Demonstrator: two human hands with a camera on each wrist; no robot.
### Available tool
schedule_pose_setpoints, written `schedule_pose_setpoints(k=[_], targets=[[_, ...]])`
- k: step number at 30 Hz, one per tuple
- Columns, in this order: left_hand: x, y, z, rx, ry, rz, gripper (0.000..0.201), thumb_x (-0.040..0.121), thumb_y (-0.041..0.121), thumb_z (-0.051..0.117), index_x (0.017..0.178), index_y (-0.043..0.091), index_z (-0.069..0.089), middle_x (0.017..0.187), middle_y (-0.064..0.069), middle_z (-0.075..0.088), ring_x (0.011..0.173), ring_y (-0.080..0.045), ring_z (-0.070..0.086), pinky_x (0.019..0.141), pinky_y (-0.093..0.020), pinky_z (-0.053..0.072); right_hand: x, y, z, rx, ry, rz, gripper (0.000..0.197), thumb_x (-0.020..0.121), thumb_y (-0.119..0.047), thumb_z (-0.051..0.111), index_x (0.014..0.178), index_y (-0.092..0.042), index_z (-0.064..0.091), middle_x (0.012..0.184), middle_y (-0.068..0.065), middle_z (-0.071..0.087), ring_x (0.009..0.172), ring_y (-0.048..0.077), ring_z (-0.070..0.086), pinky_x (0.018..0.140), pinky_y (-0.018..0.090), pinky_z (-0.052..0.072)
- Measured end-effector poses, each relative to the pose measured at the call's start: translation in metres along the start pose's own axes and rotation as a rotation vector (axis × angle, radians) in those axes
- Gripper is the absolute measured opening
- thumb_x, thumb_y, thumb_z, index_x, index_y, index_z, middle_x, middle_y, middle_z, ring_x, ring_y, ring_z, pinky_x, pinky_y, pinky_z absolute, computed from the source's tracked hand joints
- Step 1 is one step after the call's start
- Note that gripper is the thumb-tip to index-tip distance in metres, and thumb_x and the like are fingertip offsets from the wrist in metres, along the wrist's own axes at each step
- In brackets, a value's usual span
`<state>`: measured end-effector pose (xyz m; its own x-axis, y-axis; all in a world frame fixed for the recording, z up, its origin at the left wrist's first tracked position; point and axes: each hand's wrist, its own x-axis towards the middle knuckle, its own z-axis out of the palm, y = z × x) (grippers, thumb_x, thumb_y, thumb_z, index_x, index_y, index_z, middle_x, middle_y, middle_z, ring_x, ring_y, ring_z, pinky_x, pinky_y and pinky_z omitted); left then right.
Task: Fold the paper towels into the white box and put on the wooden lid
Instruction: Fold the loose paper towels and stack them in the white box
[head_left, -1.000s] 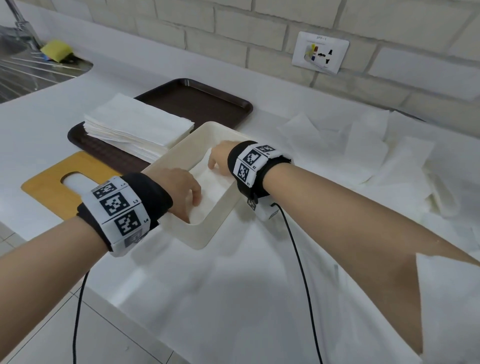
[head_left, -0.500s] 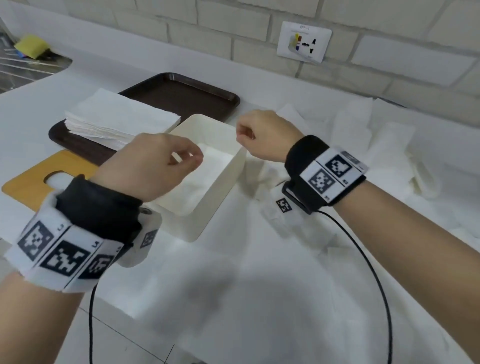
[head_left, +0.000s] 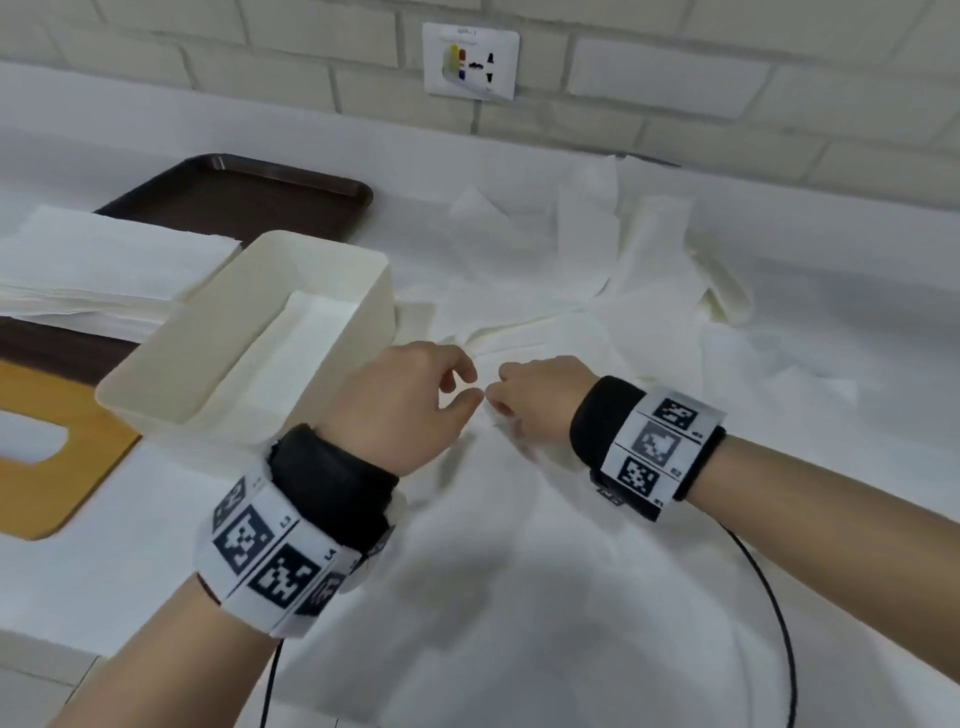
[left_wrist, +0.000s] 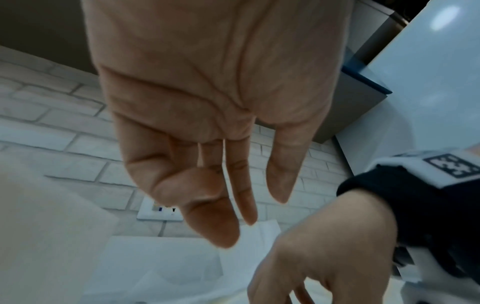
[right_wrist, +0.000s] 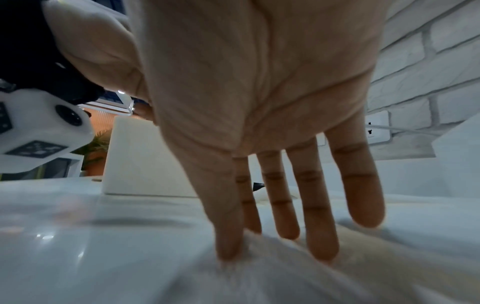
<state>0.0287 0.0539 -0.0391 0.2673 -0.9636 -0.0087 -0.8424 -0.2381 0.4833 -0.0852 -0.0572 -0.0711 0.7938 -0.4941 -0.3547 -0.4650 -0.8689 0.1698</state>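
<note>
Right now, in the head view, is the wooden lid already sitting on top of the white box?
No: the white box stands open with a folded paper towel showing inside, while the wooden lid lies flat on the counter to its left.

I am reading "L3" and "L4" printed beside the black-and-white square markers on the left wrist band (head_left: 270, 561), while the small print on the right wrist band (head_left: 657, 449) and the wall socket plate (head_left: 470, 60) is staying too blurred to read.
</note>
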Motion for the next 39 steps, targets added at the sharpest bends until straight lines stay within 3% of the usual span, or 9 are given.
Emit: schedule_pose_setpoints(k=[3,9,13,18,24,30,34,37,39], targets=[[0.011,0.001,0.010,0.024,-0.078,-0.025,0.028,0.088,0.036,0.055,0.113,0.025,0.058,0.106,0.007,0.057,0.085,-0.014,0.055,0.085,-0.032,0.047,0.002,-0.002,0.003,-0.039,0.023,-0.008,0.023,0.091,-0.016,0.045,0.113,-0.020,0.051,0.108,0.000,0.048,0.100,0.023,0.054,0.071,0.029,0.028],[0.031,-0.004,0.020,0.040,-0.056,-0.010,0.048,0.085,0.033,0.060,0.130,0.021,0.046,0.128,-0.002,0.049,0.119,-0.022,0.045,0.097,-0.031,0.038,-0.007,0.019,-0.021,0.312,0.207,0.038,0.010,0.087,-0.017,0.049,0.092,-0.019,0.057,0.093,-0.005,0.049,0.093,0.020,0.054,0.068,0.030,0.034],[0.045,-0.005,0.020,-0.106,0.078,0.060,0.032,0.086,0.026,0.061,0.117,0.018,0.058,0.113,-0.002,0.056,0.105,-0.019,0.052,0.085,-0.021,0.035,-0.018,0.039,-0.041,0.684,0.353,0.033,0.009,0.083,-0.014,0.060,0.077,-0.019,0.056,0.086,-0.007,0.057,0.083,0.014,0.057,0.074,0.023,0.045],[0.056,0.006,0.022,-0.400,0.219,0.106,0.022,0.083,0.027,0.066,0.102,0.021,0.058,0.105,0.005,0.059,0.090,-0.011,0.056,0.071,-0.015,0.039,-0.028,0.054,-0.055,1.072,0.463,0.055,0.021,0.082,-0.009,0.066,0.067,-0.020,0.055,0.063,-0.016,0.058,0.061,0.002,0.055,0.057,0.006,0.038],[0.063,0.019,0.011,-0.658,0.115,0.178,0.060,0.071,0.036,0.077,0.121,0.026,0.044,0.120,0.014,0.055,0.111,-0.002,0.052,0.094,-0.017,0.038,-0.044,0.067,-0.067,1.467,0.426,-0.113,0.007,0.075,-0.010,0.063,0.074,-0.015,0.058,0.076,-0.004,0.059,0.068,0.010,0.058,0.061,0.018,0.047],[0.064,0.028,0.003,-0.955,0.176,0.180,0.012,0.079,0.022,0.069,0.090,0.026,0.066,0.086,0.015,0.071,0.084,-0.004,0.068,0.073,-0.018,0.053,-0.047,0.079,-0.074,1.693,0.577,-0.095,0.010,0.087,-0.012,0.057,0.078,-0.017,0.058,0.074,-0.009,0.061,0.065,0.003,0.057,0.060,0.015,0.044],[0.067,0.017,0.004,-0.951,0.324,0.084,0.010,0.086,0.021,0.064,0.095,0.024,0.064,0.096,0.010,0.067,0.090,-0.008,0.065,0.078,-0.023,0.053,-0.037,0.080,-0.051,1.561,0.563,0.217,0.022,0.098,-0.031,0.043,0.087,-0.019,0.058,0.081,-0.007,0.064,0.073,0.009,0.062,0.073,0.027,0.051],[0.068,0.004,0.007,-0.933,0.405,-0.013,0.020,0.090,0.023,0.058,0.108,0.015,0.060,0.099,0.003,0.066,0.090,-0.012,0.063,0.076,-0.024,0.052,-0.030,0.074,-0.023,1.003,0.374,0.272,0.029,0.093,-0.040,0.048,0.107,-0.016,0.055,0.103,-0.003,0.057,0.095,0.015,0.057,0.077,0.023,0.044],[0.067,0.000,0.009,-0.908,0.426,-0.057,0.021,0.093,0.024,0.054,0.111,0.014,0.058,0.102,0.001,0.064,0.093,-0.015,0.061,0.076,-0.024,0.049,-0.027,0.069,-0.007,0.598,0.172,0.207,0.053,0.083,-0.048,0.061,0.123,-0.018,0.046,0.120,0.000,0.049,0.108,0.019,0.050,0.087,0.029,0.043]])
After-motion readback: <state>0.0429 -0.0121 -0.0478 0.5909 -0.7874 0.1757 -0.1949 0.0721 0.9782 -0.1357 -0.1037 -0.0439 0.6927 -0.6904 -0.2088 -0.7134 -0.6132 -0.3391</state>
